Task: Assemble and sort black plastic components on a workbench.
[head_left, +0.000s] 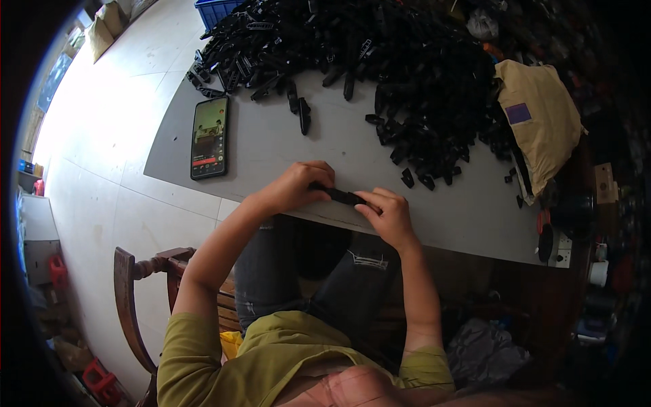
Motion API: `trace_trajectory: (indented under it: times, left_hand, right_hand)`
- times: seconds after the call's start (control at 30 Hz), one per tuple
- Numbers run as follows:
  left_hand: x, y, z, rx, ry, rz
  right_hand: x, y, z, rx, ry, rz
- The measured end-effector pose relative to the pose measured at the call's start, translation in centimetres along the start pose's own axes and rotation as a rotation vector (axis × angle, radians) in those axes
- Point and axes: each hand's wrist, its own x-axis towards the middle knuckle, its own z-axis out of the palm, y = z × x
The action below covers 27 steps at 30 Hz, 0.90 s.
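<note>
Between my two hands, just above the near edge of the grey table (264, 139), is a long, narrow black plastic part (339, 195). My left hand (304, 183) is closed round its left end, with the thumb and fingers hiding that end. At the other end, my right hand (385, 209) pinches it between thumb and fingertips. Whether it is one piece or two joined pieces, I cannot tell. Beyond my hands lies a big heap of black plastic parts (298, 41), and a pair of similar long pieces (304, 115) rests nearer to me.
A phone with a lit screen (209, 139) lies left of my hands. Small black pieces (427, 146) spread on the right, beside a tan sack (542, 122). A blue crate (210, 12) stands at the far left. Near the right corner are scissors (544, 234) and a power strip (563, 251).
</note>
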Motion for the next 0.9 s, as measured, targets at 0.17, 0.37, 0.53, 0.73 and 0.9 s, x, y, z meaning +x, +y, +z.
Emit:
trace_trajectory:
  times: [0.17,0.37,0.53,0.73,0.9]
  left_hand:
    - [0.1,0.0,0.4,-0.013,-0.003,0.038]
    - [0.5,-0.6,-2.4,0.475,0.430,-0.010]
    - [1.7,-2.3,-3.8,0.542,0.503,-0.256]
    - [0.4,-0.7,-1.4,0.081,0.313,-0.217]
    - [1.8,0.3,1.7,0.267,0.213,0.150]
  right_hand:
    - [1.2,-0.5,1.0,-0.142,-0.017,-0.122]
    - [-0.8,2.6,-1.6,-0.381,0.527,0.112]
    - [-0.5,4.6,-1.0,-0.520,0.504,0.090]
    - [-1.0,4.2,-0.7,-0.074,0.439,0.203]
    - [0.7,1.9,1.2,0.842,0.379,0.345]
